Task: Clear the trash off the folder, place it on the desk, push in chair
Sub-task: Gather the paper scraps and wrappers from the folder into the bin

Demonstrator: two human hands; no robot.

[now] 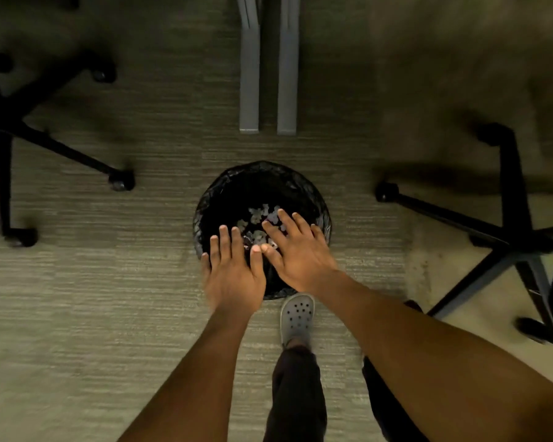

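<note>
A round bin (233,183) lined with a black bag stands on the carpet straight below me. Small pale scraps of trash (258,215) lie at its bottom. My left hand (233,272) and my right hand (296,253) hover side by side over the bin's near rim, palms down, fingers spread, holding nothing. The thumbs nearly touch. The black base of a chair (505,231) with castors stands to the right of the bin. No folder and no desk top are in view.
A second black chair base (29,132) stands at the left. Two grey desk feet (267,81) run along the floor beyond the bin. My grey clog (297,314) is planted just behind the bin.
</note>
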